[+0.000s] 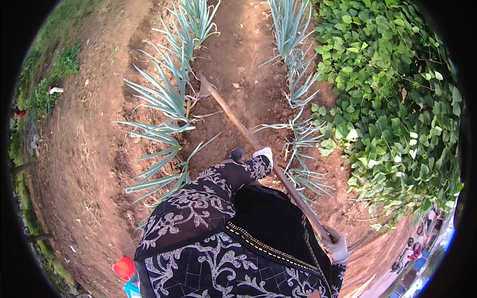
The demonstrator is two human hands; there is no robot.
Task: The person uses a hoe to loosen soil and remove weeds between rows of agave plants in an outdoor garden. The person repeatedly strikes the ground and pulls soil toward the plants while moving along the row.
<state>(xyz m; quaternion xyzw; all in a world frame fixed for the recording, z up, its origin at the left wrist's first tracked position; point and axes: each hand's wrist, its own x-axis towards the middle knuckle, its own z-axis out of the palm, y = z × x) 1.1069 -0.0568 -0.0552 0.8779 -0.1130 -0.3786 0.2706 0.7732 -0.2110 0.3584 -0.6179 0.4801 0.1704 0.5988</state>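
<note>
A long wooden-handled hoe (238, 124) slants across my front, from the furrow at upper left to my right side. My left hand (265, 154), in a pale glove, grips the handle near its middle. Close to the handle's rear end is my right hand (334, 244), also gloved and wrapped around the wood. The hoe's soil-coloured blade (205, 88) rests low in the furrow (238, 67), beside the bases of the left row of green onion plants (167, 97). Part of the blade's edge is hard to tell from the soil.
Another onion row (294, 74) borders the furrow on the right, with dense leafy vines (387, 111) beyond it. A red bucket (124, 268) and a blue container (132, 287) stand behind at lower left. My dark shoe (236, 153) is in the furrow. A motorbike (404, 259) is at far lower right.
</note>
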